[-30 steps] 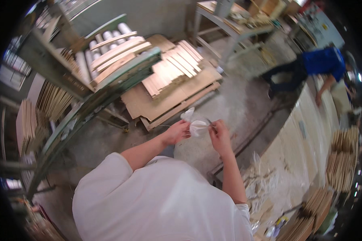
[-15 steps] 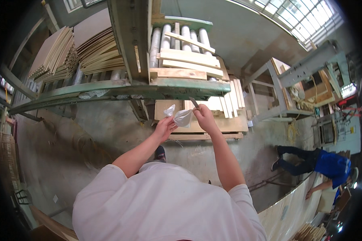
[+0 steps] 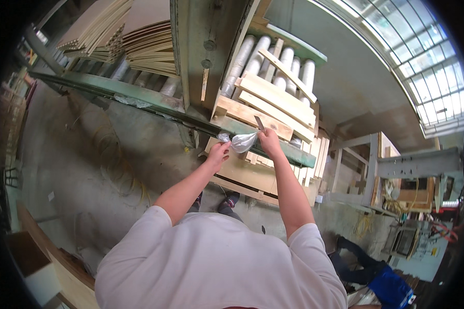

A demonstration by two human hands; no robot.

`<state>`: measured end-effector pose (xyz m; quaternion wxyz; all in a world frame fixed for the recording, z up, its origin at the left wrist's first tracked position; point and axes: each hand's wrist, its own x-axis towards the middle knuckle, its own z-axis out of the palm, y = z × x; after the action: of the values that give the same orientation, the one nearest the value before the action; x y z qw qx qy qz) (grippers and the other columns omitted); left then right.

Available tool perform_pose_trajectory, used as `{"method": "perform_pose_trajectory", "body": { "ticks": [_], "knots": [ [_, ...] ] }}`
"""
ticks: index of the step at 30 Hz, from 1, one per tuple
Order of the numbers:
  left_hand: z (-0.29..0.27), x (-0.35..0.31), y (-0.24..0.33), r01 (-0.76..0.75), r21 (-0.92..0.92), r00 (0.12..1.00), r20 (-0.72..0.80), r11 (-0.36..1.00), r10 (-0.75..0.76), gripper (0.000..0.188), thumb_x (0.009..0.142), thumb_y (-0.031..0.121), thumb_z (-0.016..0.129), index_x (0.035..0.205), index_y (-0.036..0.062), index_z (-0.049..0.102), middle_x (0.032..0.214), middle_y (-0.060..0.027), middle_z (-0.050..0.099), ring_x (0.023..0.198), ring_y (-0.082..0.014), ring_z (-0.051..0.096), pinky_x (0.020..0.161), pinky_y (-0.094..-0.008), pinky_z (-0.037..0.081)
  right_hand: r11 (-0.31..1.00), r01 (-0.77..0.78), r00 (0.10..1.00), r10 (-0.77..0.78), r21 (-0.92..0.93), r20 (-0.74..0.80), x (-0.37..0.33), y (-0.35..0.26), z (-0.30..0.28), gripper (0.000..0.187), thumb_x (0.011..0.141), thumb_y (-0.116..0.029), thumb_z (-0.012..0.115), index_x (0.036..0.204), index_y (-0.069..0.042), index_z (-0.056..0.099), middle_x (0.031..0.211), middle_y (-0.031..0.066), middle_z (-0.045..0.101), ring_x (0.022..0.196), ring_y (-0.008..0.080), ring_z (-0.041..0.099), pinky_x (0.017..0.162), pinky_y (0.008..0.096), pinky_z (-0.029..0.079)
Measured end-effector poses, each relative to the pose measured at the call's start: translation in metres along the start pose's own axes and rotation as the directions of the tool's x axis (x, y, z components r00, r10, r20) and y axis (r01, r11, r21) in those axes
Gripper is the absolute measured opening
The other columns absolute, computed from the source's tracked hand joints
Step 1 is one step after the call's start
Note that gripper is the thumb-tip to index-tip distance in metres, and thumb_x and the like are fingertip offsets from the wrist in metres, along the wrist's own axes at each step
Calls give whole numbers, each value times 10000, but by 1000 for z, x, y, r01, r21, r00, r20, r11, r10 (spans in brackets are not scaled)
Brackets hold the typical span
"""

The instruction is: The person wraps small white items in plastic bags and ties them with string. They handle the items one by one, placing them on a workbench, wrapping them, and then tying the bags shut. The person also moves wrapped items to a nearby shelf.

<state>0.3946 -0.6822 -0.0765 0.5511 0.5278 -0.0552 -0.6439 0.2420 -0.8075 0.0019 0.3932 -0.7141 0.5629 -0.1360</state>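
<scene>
One bag [image 3: 244,142], one blade [image 3: 259,122]! Left hand [image 3: 220,155] pinches, fingers nearly together on the bag, which sits at two o'clock from the fingertips. Right hand [image 3: 269,141] curls tight round the blade, pointing to eleven; the bag meets that hand at nine. Two board stacks [image 3: 149,49] at ten o'clock!

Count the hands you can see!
2: the left hand at the left of the white plastic, the right hand at its right, holding a flat tool. The other person may have hidden hands.
</scene>
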Motion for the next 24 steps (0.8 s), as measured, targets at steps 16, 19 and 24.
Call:
{"method": "perform_pose_trajectory", "body": {
  "ticks": [16, 19, 24],
  "knots": [
    [39, -38, -7, 24, -359, 999, 33, 933, -13, 323, 930, 279, 499, 1199, 137, 390, 1123, -120, 515, 1012, -298, 565, 872, -485, 475, 990, 123, 992, -120, -72, 48, 10, 15, -45, 305, 821, -188, 523, 1016, 37, 460, 908, 259, 584, 866, 436, 552, 762, 451, 441],
    [36, -38, -1, 94, -399, 995, 22, 912, -93, 334, 926, 283, 505, 1192, 135, 368, 1137, -149, 503, 1020, -327, 559, 878, -505, 472, 865, 493, 869, -494, -98, 6, -5, 16, -48, 191, 822, -98, 511, 959, 26, 460, 870, 212, 546, 839, 414, 525, 738, 448, 436],
    [39, -40, 7, 128, -392, 992, 32, 911, -125, 352, 924, 294, 509, 1190, 128, 348, 1142, -188, 491, 1041, -363, 547, 878, -514, 474, 685, 636, 698, -707, -357, -114, -19, 10, -41, 84, 795, -106, 597, 870, -74, 576, 849, 118, 545, 801, 287, 558, 682, 382, 467]
  ]
}}
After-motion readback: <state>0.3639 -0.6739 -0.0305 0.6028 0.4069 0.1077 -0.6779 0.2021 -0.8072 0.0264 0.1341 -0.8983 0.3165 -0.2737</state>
